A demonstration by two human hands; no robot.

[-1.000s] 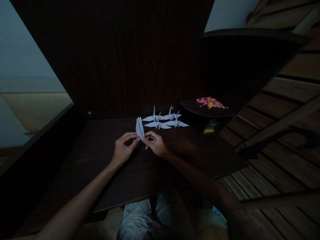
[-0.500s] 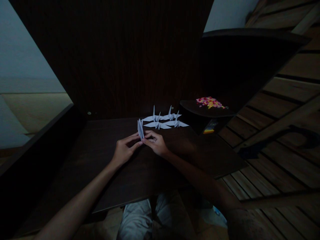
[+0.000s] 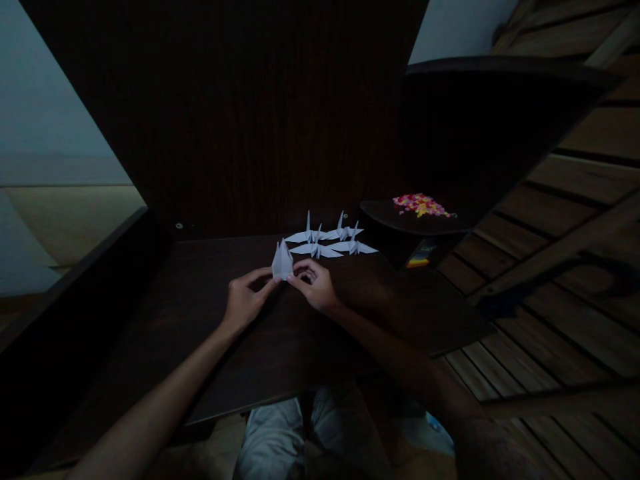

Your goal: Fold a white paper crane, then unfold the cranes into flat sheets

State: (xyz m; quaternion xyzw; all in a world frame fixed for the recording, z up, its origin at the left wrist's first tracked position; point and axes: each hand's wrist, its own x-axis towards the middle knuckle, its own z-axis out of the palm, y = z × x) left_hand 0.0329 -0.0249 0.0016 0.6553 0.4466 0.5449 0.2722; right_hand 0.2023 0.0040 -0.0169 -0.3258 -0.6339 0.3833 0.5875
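Note:
A folded white paper (image 3: 283,261) with pointed tips stands upright between my hands, its broad face turned toward me. My left hand (image 3: 247,295) pinches its lower left edge between thumb and fingers. On the other side, my right hand (image 3: 315,285) grips the lower right corner, with its fingers curled. Several finished white paper cranes (image 3: 317,250) stand in two rows just beyond my right hand, wings spread and necks up.
The dark wooden desk (image 3: 165,320) has a raised side panel (image 3: 75,273) on the left and a tall back panel. On a small corner shelf (image 3: 373,211) at right lies a pile of pink, red and yellow bits (image 3: 420,205). Wooden slats (image 3: 575,333) stand further right.
The folded paper has turned from nearly edge-on to showing its broad face. My hands have shifted slightly apart around it. The cranes stay where they were.

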